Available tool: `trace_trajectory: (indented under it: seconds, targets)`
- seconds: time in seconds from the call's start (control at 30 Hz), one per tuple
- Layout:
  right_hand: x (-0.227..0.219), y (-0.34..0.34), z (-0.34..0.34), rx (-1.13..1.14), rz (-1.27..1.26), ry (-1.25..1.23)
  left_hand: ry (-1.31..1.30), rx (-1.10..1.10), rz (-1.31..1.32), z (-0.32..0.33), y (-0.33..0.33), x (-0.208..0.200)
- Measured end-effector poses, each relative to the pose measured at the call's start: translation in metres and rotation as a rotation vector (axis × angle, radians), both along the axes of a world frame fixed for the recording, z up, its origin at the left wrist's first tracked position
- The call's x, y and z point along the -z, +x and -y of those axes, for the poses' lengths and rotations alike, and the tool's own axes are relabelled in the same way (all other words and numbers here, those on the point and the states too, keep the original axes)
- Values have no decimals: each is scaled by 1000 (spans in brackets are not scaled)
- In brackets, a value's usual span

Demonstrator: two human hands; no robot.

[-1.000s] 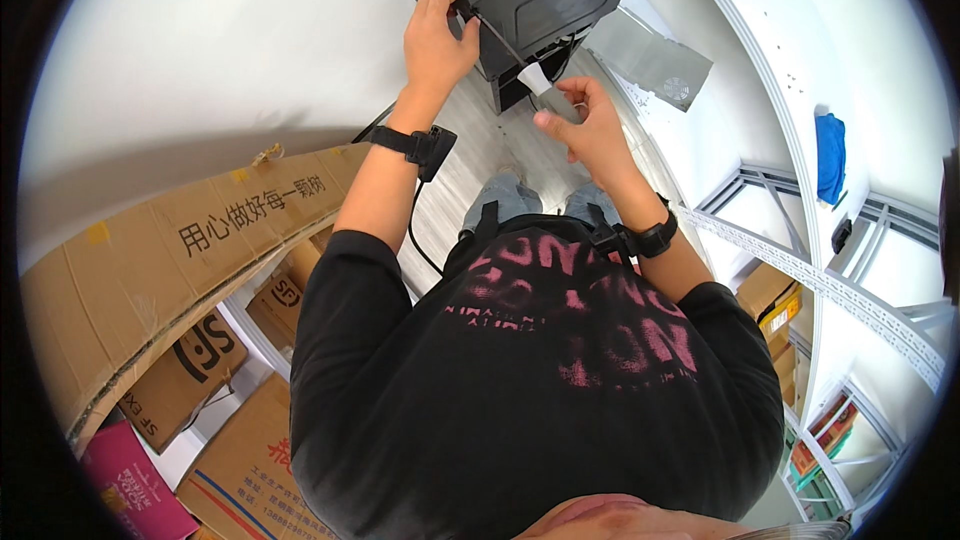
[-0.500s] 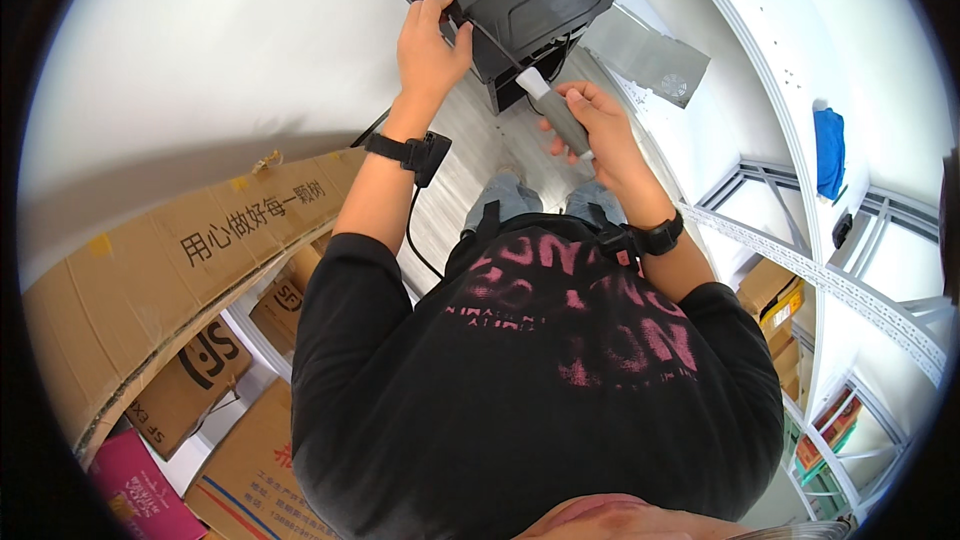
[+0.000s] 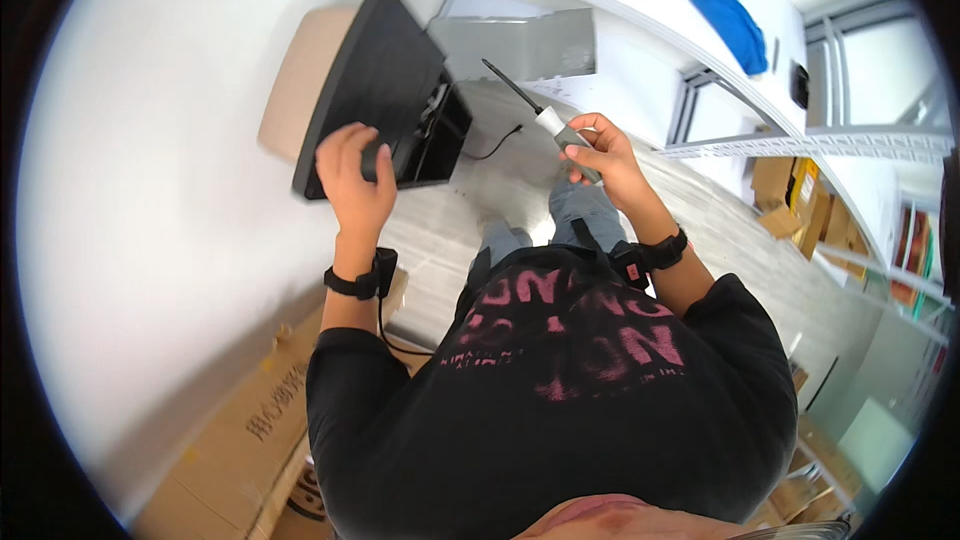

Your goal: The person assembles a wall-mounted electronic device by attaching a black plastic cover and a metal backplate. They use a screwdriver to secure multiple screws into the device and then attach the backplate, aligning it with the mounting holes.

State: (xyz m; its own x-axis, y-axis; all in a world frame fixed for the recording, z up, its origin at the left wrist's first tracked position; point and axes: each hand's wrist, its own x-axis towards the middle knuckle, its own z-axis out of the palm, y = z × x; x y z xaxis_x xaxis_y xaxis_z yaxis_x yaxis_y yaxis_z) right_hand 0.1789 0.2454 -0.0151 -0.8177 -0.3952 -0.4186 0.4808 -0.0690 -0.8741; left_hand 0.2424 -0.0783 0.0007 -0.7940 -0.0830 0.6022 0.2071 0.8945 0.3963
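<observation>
My right hand [image 3: 607, 165] is closed round the grey and white handle of a screwdriver [image 3: 570, 143]. Its dark shaft points up and left, the tip free in the air. My left hand [image 3: 355, 180] is at the lower edge of a black panel [image 3: 385, 80], slightly blurred. Between its thumb and fingers sits a small black rounded piece [image 3: 371, 160]; whether it is fixed to the panel I cannot tell. Behind the panel shows a beige padded-looking part [image 3: 305, 85]. An open black box-like body [image 3: 447, 135] with cables inside adjoins the panel on the right.
A loose cable end [image 3: 505, 137] lies on the floor [image 3: 500, 185]. Beyond is a grey sheet [image 3: 525, 45]. White shelving holds a blue cloth-like item [image 3: 732, 25] and, lower right, cardboard boxes [image 3: 800, 210]. A large carton [image 3: 240, 430] stands at lower left.
The screwdriver's tip has come away from the black object near my left hand. That object now appears turned, its front panel facing right. My left hand has moved lower and left in view.
</observation>
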Motion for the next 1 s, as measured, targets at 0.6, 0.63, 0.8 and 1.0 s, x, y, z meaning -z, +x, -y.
trace_trajectory:
  seconds: [0.6, 0.63, 0.8, 1.0]
  targets:
    - [44, -160, -223, 279, -76, 8, 337, 363, 337, -300, -316, 77]
    - [46, -164, -227, 278, -68, 6, 322, 351, 344, -305, -319, 81]
    - [54, -180, -239, 273, -74, -19, 316, 285, 326, -318, -335, 96]
    - [61, -190, -242, 227, -50, -35, 349, 185, 334, -322, -338, 95]
